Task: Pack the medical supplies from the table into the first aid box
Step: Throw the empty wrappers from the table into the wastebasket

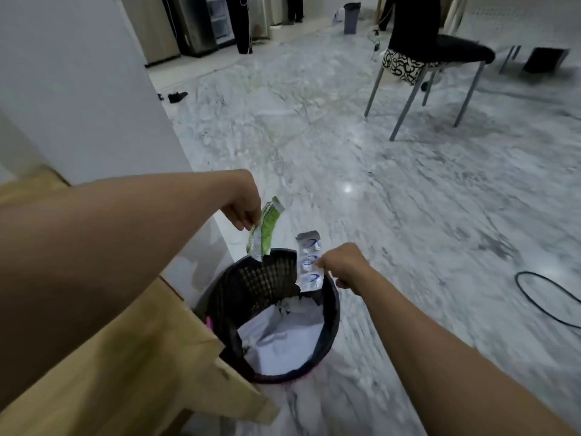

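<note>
My left hand pinches a green and silver foil wrapper that hangs down over the far rim of a black mesh waste bin. My right hand pinches a silver blister strip with blue rings, held upright above the bin's right rim. Crumpled white paper lies inside the bin. The first aid box is not in view.
A wooden table corner juts in at the lower left, touching the bin. A white wall stands on the left. On the marble floor are a black chair, a black cable and a grey bin far back.
</note>
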Demonstrator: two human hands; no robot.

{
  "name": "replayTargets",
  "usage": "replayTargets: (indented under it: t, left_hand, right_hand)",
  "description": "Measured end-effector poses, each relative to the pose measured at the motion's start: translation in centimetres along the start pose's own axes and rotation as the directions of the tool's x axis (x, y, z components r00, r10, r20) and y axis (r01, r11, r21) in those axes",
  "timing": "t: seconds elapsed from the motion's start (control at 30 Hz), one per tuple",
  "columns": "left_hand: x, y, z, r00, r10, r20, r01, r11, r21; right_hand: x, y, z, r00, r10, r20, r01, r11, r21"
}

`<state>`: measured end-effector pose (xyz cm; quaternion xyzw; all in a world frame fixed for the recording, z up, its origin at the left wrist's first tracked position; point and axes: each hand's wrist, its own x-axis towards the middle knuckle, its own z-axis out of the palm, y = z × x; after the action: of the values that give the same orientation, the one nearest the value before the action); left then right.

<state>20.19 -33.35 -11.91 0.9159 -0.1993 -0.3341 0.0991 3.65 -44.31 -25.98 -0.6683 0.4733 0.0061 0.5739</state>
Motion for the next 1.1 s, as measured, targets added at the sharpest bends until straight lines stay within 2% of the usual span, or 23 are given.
replayTargets:
  t: [0.37, 0.57, 0.67, 0.77, 0.83, 0.9, 0.93, 1.1]
  left_hand:
    - [7.9, -1.7, 3.5, 0.975, -0.123, 0.183, 0.074, 0.964, 0.254]
    - [8.1, -2.0, 3.3, 0.966, -0.130, 0.225, 0.065, 0.959, 0.275]
    - [6.9, -1.9, 2.6, 0.979, -0.079, 0.189, 0.028, 0.966, 0.258]
    - [4.9, -1.5, 1.7, 0.993, 0.044, 0.106, -0.071, 0.961, 0.267]
    - [2.7, -1.6, 1.2, 0.991, 0.135, -0.004, -0.121, 0.898, 0.422]
    - [0.0, -1.9, 0.9, 0.969, 0.228, -0.098, -0.130, 0.803, 0.581]
    - [-1.3, -2.1, 0.7, 0.958, 0.257, -0.125, -0.132, 0.786, 0.604]
    - [-9.1, -4.0, -1.2, 0.881, 0.385, -0.275, -0.144, 0.771, 0.620]
  right_hand:
    - [6.1, 5.4, 7.2, 0.990, 0.130, 0.061, -0.123, 0.988, -0.097]
    - [6.4, 5.6, 8.0, 0.993, 0.095, 0.076, -0.085, 0.989, -0.118]
    - [5.4, 4.1, 7.0, 0.999, 0.031, 0.032, -0.026, 0.989, -0.148]
    - [3.9, 1.8, 5.3, 0.996, -0.088, -0.021, 0.080, 0.965, -0.251]
    - [2.3, -0.2, 4.1, 0.982, -0.182, -0.045, 0.158, 0.932, -0.327]
    - [0.0, -2.5, 3.0, 0.956, -0.290, -0.051, 0.252, 0.893, -0.373]
    - [-1.3, -3.7, 2.5, 0.939, -0.342, -0.043, 0.297, 0.867, -0.399]
    - [-9.0, -9.6, -0.1, 0.850, -0.527, -0.016, 0.446, 0.735, -0.511]
